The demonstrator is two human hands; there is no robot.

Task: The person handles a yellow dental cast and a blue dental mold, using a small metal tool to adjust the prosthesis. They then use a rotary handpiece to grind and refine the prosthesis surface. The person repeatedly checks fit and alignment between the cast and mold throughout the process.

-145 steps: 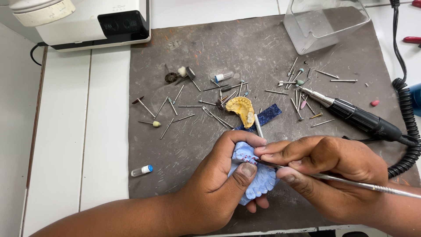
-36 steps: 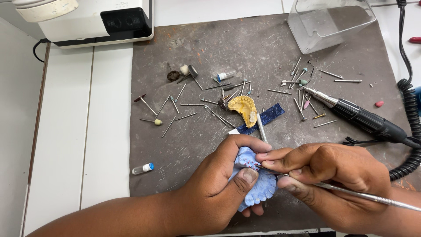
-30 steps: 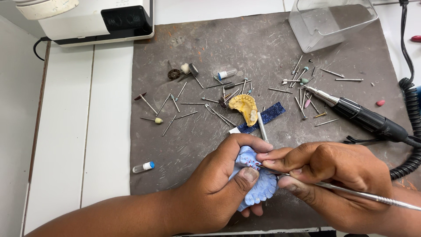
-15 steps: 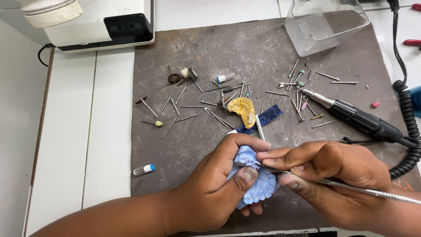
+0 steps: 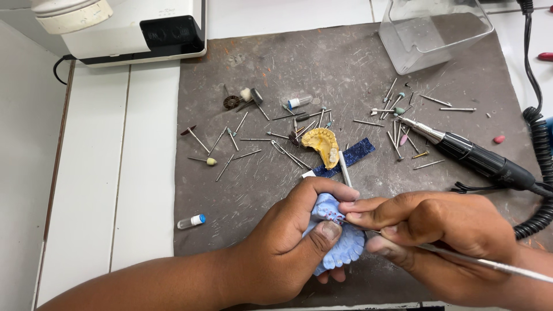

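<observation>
Blue dental cast [image 5: 341,245], a model of a tooth arch, lay at the near edge of the grey work mat [image 5: 242,196], cradled in the left hand [image 5: 288,247]; the thumb pressed down on its upper surface while the fingers curled beneath. The right hand [image 5: 438,230] was closed in a pen-like grip on a slender metal instrument [image 5: 484,263], whose tip met the cast just beside the left thumb, where small reddish marks showed. Beyond the hands lay a yellow cast [image 5: 324,145], a dark blue strip [image 5: 348,156], scattered burs [image 5: 397,115] and a black rotary handpiece [image 5: 478,161] with a coiled cord [image 5: 538,167]. A small vial with a blue cap [image 5: 190,221] lay on the white bench [image 5: 92,190] to the left.

Judged risks: the tip worked very near the left thumb, so a slip under pressure could prick it or gouge the cast. The cast sat close to the mat's front edge; a loosened grip might let it drop and chip. Loose burs nearby could roll if a wrist swept outward.
</observation>
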